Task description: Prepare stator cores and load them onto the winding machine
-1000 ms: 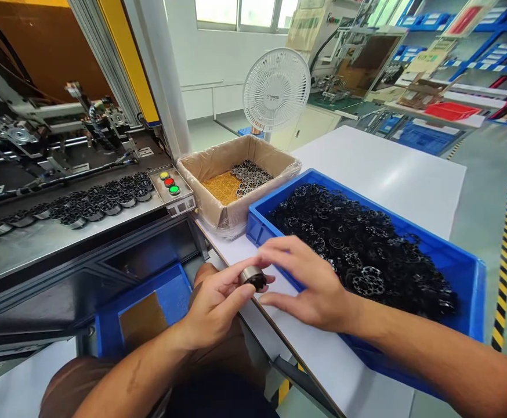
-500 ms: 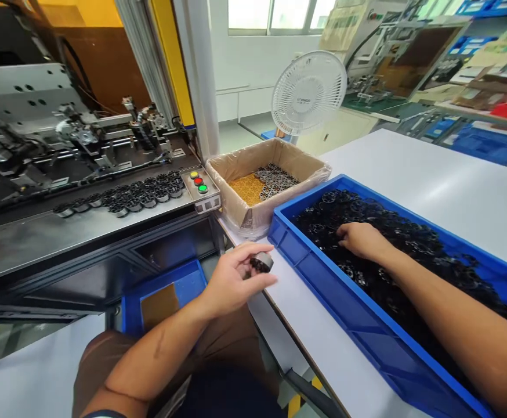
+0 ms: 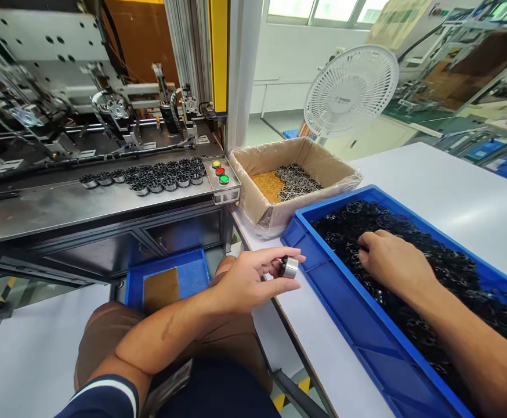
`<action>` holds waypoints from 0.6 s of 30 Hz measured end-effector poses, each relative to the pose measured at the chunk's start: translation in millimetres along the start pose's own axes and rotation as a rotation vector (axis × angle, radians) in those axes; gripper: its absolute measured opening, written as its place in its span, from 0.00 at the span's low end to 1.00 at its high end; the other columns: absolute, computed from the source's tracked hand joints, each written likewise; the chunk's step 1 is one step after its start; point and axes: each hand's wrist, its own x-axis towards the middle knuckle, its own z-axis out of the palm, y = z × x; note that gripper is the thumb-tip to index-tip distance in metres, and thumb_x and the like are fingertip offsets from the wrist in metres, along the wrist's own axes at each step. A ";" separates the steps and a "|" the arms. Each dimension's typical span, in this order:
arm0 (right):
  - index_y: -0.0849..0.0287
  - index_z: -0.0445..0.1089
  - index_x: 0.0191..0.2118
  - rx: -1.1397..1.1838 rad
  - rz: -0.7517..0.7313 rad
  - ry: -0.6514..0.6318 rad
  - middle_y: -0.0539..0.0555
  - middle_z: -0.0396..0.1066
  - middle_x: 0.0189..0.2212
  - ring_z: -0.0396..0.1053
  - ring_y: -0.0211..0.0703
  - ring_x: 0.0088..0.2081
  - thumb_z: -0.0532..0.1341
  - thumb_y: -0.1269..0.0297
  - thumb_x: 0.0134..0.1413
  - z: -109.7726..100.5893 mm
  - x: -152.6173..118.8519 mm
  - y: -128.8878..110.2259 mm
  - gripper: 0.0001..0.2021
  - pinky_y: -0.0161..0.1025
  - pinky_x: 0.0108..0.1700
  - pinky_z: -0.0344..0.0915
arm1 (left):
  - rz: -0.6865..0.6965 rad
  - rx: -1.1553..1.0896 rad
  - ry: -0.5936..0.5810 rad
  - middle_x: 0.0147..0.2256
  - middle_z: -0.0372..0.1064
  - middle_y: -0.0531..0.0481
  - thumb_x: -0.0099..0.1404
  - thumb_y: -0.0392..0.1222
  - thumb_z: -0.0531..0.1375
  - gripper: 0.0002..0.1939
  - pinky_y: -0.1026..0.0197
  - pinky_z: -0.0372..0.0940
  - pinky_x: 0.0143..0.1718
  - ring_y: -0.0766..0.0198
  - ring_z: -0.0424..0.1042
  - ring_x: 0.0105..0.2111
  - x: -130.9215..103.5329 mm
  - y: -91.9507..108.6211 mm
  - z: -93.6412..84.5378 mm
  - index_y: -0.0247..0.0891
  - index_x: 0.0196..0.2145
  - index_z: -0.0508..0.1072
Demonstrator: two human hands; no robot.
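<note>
My left hand (image 3: 253,281), over the white table's edge, holds a short silver metal ring (image 3: 290,267) with a black part inside between thumb and fingers. My right hand (image 3: 395,261) is down in a blue crate (image 3: 336,313), its fingers bent together at the heap of black plastic parts (image 3: 410,223). What those fingertips hold, if anything, is hidden. Several black-and-silver rings (image 3: 166,177) stand grouped on the machine's metal ledge at the left.
A plastic-lined carton (image 3: 257,200) with more rings stands beyond the crate. Beside it is a button box (image 3: 223,180) with yellow, red and green buttons. A white fan (image 3: 351,93) stands behind, and a blue tray (image 3: 195,278) sits low near my knees.
The view has shifted, so the scene sits further right. My left hand still holds the ring, whose silver side now shows more. My right hand remains in the crate among the black parts.
</note>
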 end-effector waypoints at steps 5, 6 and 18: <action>0.57 0.73 0.43 0.411 -0.074 0.102 0.55 0.76 0.36 0.76 0.42 0.34 0.66 0.71 0.60 -32.7 -3.1 -63.8 0.07 0.38 0.37 0.72 | -0.062 -0.260 -0.014 0.54 0.75 0.37 0.52 0.40 0.76 0.32 0.59 0.71 0.44 0.66 0.74 0.37 4.5 -5.7 6.1 0.36 0.54 0.78; 0.56 0.74 0.45 0.549 -0.115 0.107 0.55 0.76 0.38 0.76 0.43 0.37 0.65 0.73 0.61 -37.8 -6.4 -79.0 0.08 0.40 0.39 0.73 | -0.070 -0.296 -0.020 0.52 0.76 0.38 0.49 0.39 0.77 0.33 0.58 0.72 0.44 0.66 0.75 0.37 5.2 -7.1 8.2 0.36 0.54 0.78; 0.60 0.70 0.56 0.758 -0.284 0.083 0.61 0.72 0.46 0.73 0.53 0.47 0.65 0.78 0.56 -36.9 -25.1 -106.8 0.22 0.49 0.47 0.74 | -0.009 -0.247 -0.013 0.38 0.78 0.46 0.47 0.39 0.78 0.31 0.56 0.74 0.47 0.62 0.78 0.36 2.4 -6.7 19.3 0.33 0.49 0.80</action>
